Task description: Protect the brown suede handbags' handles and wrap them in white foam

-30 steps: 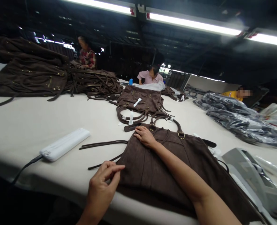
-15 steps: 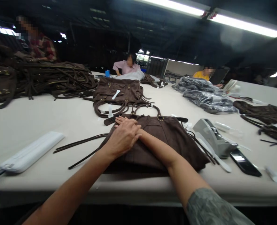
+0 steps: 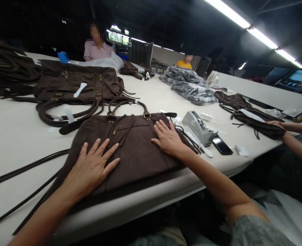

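A dark brown handbag [image 3: 135, 153] lies flat at the table's front edge, its two looped handles pointing away from me. My left hand [image 3: 91, 167] rests on the bag's left part, palm down with fingers spread. On its upper right part lies my right hand [image 3: 168, 138], likewise flat and open, just below the right handle mount. A small zip pull and thin cords [image 3: 122, 131] show between the hands. Long dark straps [image 3: 25, 167] trail off the bag's left side over the table.
Behind lies another brown bag [image 3: 76, 82] with a white tag. At right are a grey tape dispenser [image 3: 198, 128], a phone [image 3: 221, 145] and plastic-wrapped goods [image 3: 189, 90]. Another person's hands [image 3: 276, 124] hold a brown item at the far right. Two people are across the table [image 3: 148, 92].
My hands were together, one over the other, at the bag's upper left; now they lie apart, the right one moved to the right. The view has turned right, showing a co-worker's hands.
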Demonstrator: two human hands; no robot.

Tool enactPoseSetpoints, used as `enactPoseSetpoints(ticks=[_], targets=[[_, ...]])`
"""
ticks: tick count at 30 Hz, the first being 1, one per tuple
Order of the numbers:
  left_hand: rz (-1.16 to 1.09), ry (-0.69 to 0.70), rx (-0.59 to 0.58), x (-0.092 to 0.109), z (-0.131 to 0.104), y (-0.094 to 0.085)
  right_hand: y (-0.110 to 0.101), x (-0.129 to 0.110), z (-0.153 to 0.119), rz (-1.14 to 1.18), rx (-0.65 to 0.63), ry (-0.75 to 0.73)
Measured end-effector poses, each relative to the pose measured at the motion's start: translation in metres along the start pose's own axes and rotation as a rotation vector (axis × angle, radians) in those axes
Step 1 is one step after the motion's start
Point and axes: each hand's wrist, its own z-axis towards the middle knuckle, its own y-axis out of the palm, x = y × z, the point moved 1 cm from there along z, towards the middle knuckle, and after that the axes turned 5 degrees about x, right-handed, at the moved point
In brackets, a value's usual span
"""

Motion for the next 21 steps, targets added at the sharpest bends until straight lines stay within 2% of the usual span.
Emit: enactPoseSetpoints(ticks=[2,4,8,13,17,21], targets=[[-0.032,0.011,0.006,-0.002,-0.002,0.0,-0.007,0.021,-0.035,-0.047,0.021,0.15],[-0.053,0.011,0.0,-0.002,-0.003,-0.001,-0.006,0.032,-0.058,-0.012,-0.005,0.25],[-0.046,-0.028,-0.045,-0.003,-0.004,-0.004,0.003,0.038,-0.069,0.104,-0.027,0.33],[-0.019,0.068,-0.063,-0.011,-0.006,0.001,0.002,0.036,-0.072,0.169,0.023,0.32],[-0.047,0.074,-0.03,-0.011,-0.016,-0.001,-0.001,0.029,-0.1,0.202,0.151,0.287],[-0.109,0.076,-0.035,-0.014,-0.02,-0.005,0.006,0.022,-0.129,0.25,0.261,0.258]])
